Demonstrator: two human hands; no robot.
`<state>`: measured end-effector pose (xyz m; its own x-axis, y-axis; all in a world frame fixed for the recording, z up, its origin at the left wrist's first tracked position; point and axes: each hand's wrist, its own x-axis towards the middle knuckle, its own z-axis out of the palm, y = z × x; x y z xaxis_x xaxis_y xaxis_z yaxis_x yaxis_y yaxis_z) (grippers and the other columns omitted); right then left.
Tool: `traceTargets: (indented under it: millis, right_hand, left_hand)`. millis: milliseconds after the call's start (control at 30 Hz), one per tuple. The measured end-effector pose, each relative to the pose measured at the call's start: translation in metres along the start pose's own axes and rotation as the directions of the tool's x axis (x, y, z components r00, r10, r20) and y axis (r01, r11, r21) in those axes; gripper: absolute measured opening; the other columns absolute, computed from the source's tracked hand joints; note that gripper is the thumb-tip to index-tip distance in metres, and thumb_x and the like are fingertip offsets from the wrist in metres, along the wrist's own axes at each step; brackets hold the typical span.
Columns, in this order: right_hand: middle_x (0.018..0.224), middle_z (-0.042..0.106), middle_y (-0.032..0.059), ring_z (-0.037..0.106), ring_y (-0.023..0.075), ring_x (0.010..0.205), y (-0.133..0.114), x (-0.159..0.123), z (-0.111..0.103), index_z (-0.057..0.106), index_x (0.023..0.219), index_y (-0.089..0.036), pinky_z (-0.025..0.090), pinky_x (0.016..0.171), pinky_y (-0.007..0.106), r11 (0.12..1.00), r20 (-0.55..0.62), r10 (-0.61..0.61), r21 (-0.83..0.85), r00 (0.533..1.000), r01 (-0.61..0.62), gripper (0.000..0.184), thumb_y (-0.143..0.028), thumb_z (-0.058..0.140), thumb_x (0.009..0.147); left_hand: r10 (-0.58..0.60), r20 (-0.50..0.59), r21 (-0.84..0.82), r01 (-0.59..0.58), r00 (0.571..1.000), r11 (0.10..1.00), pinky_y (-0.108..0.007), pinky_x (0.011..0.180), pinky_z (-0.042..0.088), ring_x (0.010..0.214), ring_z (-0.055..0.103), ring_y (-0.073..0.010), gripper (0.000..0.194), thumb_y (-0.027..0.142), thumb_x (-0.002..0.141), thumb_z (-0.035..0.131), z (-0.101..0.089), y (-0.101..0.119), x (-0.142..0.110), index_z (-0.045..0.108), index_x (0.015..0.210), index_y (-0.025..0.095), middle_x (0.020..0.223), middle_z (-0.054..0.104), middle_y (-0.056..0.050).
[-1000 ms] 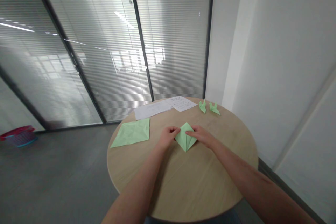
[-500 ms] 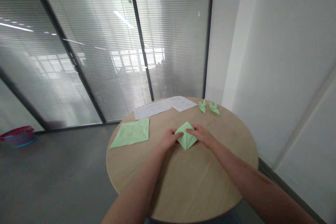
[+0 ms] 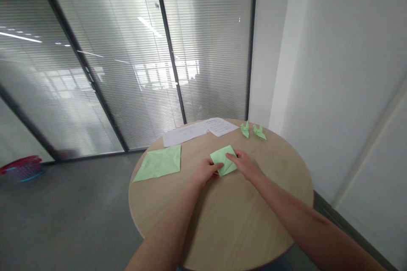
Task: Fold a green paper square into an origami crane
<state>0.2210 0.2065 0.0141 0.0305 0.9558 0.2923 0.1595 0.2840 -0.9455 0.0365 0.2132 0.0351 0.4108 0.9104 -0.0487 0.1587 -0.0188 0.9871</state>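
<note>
A square of folded green origami paper (image 3: 224,155) is held between my two hands over the middle of the round table. My left hand (image 3: 205,170) grips its left edge, thumb on top and the other fingers underneath. On the right edge, my right hand (image 3: 244,161) pinches the paper with its thumb lying across the upper face. Crease lines run over the lower half of the paper. The fingers beneath it are mostly hidden.
A larger creased green sheet (image 3: 160,162) lies at the table's left. Printed white papers (image 3: 219,126) are at the far edge, with two small folded green birds (image 3: 260,132) to their right. The wooden table (image 3: 235,224) stands near a wall; a red basket (image 3: 25,168) is on the floor.
The folded paper has turned in my hands, from standing on a corner like a diamond to a tilted square. Both hands still hold its sides.
</note>
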Motion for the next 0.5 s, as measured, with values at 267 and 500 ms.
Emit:
traceTargets:
  millis: [267,500]
  right_hand:
    - [0.079,0.069,0.0054,0.059,0.0226,0.071,-0.003,-0.001,-0.001,0.069,0.085,-0.019,0.045,0.062,0.031,0.997,-0.078,-0.002,-0.080,0.997,-0.005,0.037,-0.054,0.059,0.078]
    - [0.090,0.072,0.0074,0.062,0.0280,0.085,0.011,0.003,-0.004,0.067,0.106,-0.021,0.047,0.070,0.035,0.994,-0.098,0.011,-0.105,0.995,-0.021,0.048,-0.059,0.050,0.082]
  left_hand:
    - [-0.045,0.016,0.131,0.042,0.999,0.991,-0.023,0.047,0.038,0.044,0.053,-0.0114,0.030,0.041,0.075,0.071,0.000,-0.001,0.000,0.062,0.066,0.015,0.052,0.060,-0.001]
    - [-0.144,0.133,0.125,0.127,0.981,0.984,-0.022,0.049,0.043,0.046,0.057,-0.0107,0.033,0.044,0.073,0.074,0.000,-0.007,0.002,0.060,0.069,0.015,0.056,0.066,-0.003]
